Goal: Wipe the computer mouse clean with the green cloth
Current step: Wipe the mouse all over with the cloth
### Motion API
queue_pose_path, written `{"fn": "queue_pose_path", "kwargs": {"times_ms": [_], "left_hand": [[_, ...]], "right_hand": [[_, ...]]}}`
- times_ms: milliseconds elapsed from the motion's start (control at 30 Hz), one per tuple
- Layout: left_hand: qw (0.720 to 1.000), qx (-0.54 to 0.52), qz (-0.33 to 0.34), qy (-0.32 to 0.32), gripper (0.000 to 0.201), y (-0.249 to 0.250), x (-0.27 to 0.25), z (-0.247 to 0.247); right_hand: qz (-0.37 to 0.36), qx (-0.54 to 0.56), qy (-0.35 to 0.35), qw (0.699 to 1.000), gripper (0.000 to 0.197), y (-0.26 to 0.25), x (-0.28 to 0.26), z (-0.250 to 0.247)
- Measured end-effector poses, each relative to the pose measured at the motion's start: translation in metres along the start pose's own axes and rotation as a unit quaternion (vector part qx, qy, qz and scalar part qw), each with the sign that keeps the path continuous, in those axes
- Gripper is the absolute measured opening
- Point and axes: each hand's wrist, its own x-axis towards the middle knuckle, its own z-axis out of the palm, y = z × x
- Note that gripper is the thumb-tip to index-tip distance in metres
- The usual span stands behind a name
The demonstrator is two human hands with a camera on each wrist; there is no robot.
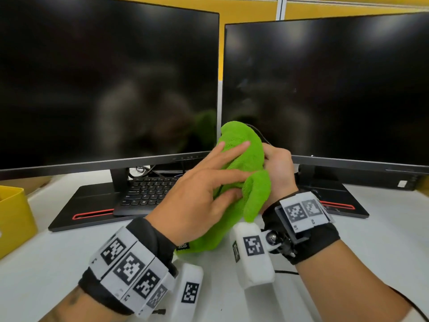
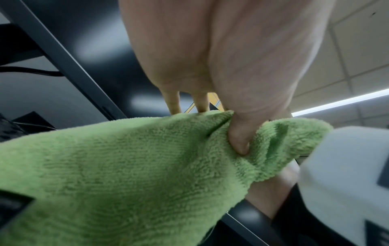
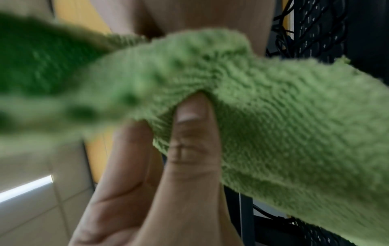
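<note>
Standing side by side at the back of the white bench (image 1: 371, 240) are two dark, switched-off monitors, the left monitor (image 1: 104, 77) and the right monitor (image 1: 325, 89), each on a black base with a red strip. A black keyboard (image 1: 148, 191) is lying under the left monitor, part on its base. A yellow bin (image 1: 14, 217) is sitting at the bench's left edge.

The green cloth (image 1: 246, 163) is being held up in front of the gap between the monitors, bunched and draped over whatever lies beneath. The computer mouse is not showing anywhere; only a thin black cable (image 1: 261, 134) is emerging from the cloth's top.

The left hand (image 1: 197, 198) is lying over the cloth with fingers spread and nearly straight, its thumb (image 2: 240, 138) digging into a fold. The right hand (image 1: 278, 173) is curling round the cloth's right side, its thumb (image 3: 191, 133) tucked under the fabric.

Both wrists are wearing black bands with white square-coded tags; the small print on them is too fine to read. A small black label (image 1: 183, 246) on the cloth's lower edge is likewise illegible.
</note>
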Motion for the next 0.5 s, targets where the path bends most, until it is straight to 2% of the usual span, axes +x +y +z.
{"fn": "queue_pose_path", "kwargs": {"times_ms": [67,133,233,333,433,500], "left_hand": [[1.000,-0.010,0.004,0.027,0.041,-0.001,0.000,-0.002],[0.999,-0.007,0.008,0.031,0.050,-0.002,-0.001,-0.004],[1.000,0.005,0.011,0.023,0.056,-0.001,-0.002,-0.007],[0.999,0.031,-0.017,-0.003,0.062,0.002,-0.002,-0.011],[0.998,0.042,-0.042,0.024,0.066,0.001,-0.001,-0.013],[0.996,0.035,-0.042,0.071,0.068,-0.003,0.000,-0.014]], "right_hand": [[0.025,0.029,-0.029,0.999,0.039,0.000,0.001,0.000],[0.044,0.034,-0.022,0.998,0.052,0.001,-0.001,0.004],[0.061,0.047,-0.072,0.994,0.052,0.001,-0.005,0.007],[0.063,0.063,-0.120,0.989,0.065,0.003,-0.009,0.013],[0.079,0.069,-0.134,0.985,0.050,0.011,-0.010,0.014],[0.064,0.083,-0.126,0.986,0.051,0.020,-0.007,0.009]]}}
